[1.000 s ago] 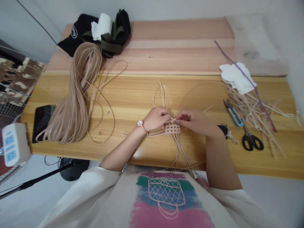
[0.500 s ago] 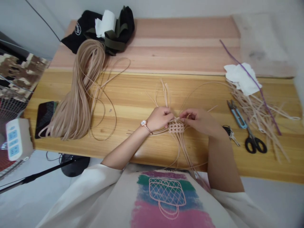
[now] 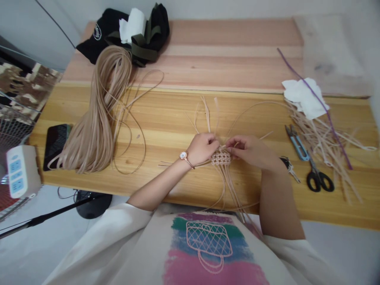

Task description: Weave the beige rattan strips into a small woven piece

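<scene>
A small beige woven piece lies on the table, with loose strands running from it toward my lap and others sticking out at the far side. My left hand is closed at its upper left edge, thumb and fingers pressed on the weave. At the upper right edge, my right hand pinches a strand between thumb and forefinger. The exact grip of both hands is partly hidden by the fingers. One thin strand curves from the work toward the right side of the table.
On the left are a big beige cord bundle, a phone and a black bag. At right lie scissors, blue thread snips, keys, cut strands, white tissue and a purple strand.
My left hand has turned slightly at the weave, and a strand end beyond it has swung right. My right hand keeps its pinch almost in place. The view has shifted a little.
</scene>
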Demonstrator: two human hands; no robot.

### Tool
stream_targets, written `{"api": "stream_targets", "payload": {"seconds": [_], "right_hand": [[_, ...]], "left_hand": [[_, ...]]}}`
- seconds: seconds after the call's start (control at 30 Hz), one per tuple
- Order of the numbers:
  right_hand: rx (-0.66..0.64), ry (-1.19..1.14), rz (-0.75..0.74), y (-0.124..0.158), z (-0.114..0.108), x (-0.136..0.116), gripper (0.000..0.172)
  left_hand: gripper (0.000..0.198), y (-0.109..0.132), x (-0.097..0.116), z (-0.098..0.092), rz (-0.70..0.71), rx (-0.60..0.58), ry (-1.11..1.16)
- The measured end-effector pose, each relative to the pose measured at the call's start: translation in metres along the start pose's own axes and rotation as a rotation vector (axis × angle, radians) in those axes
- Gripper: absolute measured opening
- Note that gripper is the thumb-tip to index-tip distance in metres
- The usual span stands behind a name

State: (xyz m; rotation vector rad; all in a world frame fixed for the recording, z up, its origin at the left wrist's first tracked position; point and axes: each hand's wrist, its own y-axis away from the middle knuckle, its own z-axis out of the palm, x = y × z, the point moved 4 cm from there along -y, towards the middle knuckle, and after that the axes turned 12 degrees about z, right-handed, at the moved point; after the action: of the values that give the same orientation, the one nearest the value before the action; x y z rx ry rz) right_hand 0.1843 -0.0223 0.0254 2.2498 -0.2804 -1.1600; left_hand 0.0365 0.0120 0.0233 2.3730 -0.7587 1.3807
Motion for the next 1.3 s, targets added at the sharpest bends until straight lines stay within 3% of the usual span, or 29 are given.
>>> {"api": "stream_targets", "payload": {"seconds": [0.3,0.63,0.87,1.07,1.3], "right_hand": [[-0.011,0.036,-0.055,0.001,0.001,-0.004,0.016],[0.017,0.165,-0.283,0.003,-0.003,-0.008,0.028],[0.063,0.128,-0.147,0.003,-0.005,-0.003,0.023],[0.040,0.144,-0.262,0.006,-0.009,-0.005,0.026],[0.008,0.195,-0.275,0.007,-0.011,0.000,0.030]], "left_hand": [[0.026,0.000,0.003,-0.001,0.017,0.001,0.027],[0.024,0.002,-0.003,0.003,0.010,-0.023,0.116],[0.024,0.002,-0.004,0.005,-0.024,-0.034,0.203],[0.024,0.002,-0.006,0.009,-0.007,-0.042,0.224],[0.023,0.003,-0.007,0.012,-0.033,-0.054,0.240]]}}
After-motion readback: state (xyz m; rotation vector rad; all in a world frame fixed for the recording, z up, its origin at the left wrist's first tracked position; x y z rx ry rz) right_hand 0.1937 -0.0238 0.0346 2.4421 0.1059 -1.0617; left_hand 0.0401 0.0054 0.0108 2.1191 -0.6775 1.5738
